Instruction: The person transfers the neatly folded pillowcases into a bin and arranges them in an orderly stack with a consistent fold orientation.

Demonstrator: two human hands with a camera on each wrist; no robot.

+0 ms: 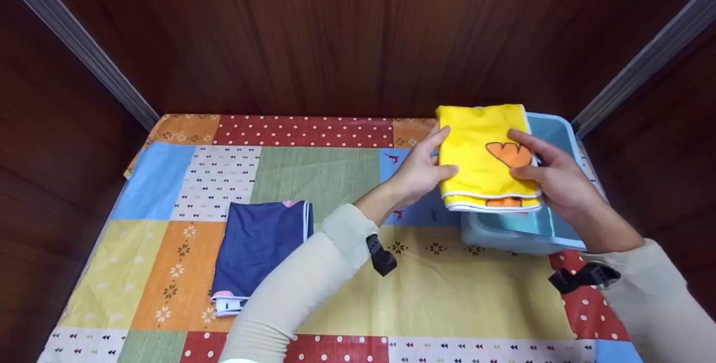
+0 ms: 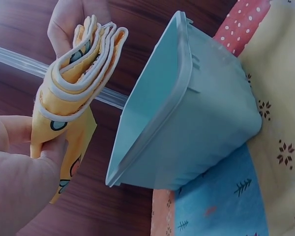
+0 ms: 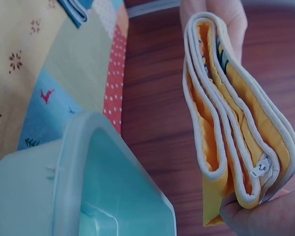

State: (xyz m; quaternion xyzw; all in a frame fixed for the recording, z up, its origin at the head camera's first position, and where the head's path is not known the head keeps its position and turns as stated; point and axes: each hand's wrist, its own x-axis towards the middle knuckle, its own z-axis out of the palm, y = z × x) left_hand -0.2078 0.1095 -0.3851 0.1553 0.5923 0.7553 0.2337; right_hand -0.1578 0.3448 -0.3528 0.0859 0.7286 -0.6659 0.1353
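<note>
A folded yellow cloth (image 1: 475, 150) with white piping and an orange print is held up above the blue plastic bin (image 1: 562, 128). My left hand (image 1: 417, 167) grips its left edge, thumb on the front face. On the opposite edge, my right hand (image 1: 559, 175) pinches the cloth between thumb and fingers. Stacked layers of the cloth (image 2: 73, 93) show edge-on in the left wrist view, above the bin's open side (image 2: 187, 98). In the right wrist view a white zipper pull (image 3: 260, 168) shows between the folds.
A folded navy cloth (image 1: 260, 245) with white edging and pink spots lies on the left of the patchwork tablecloth (image 1: 319, 175). Dark wood panels (image 1: 279, 33) stand behind and at both sides. The bin sits at the table's right end.
</note>
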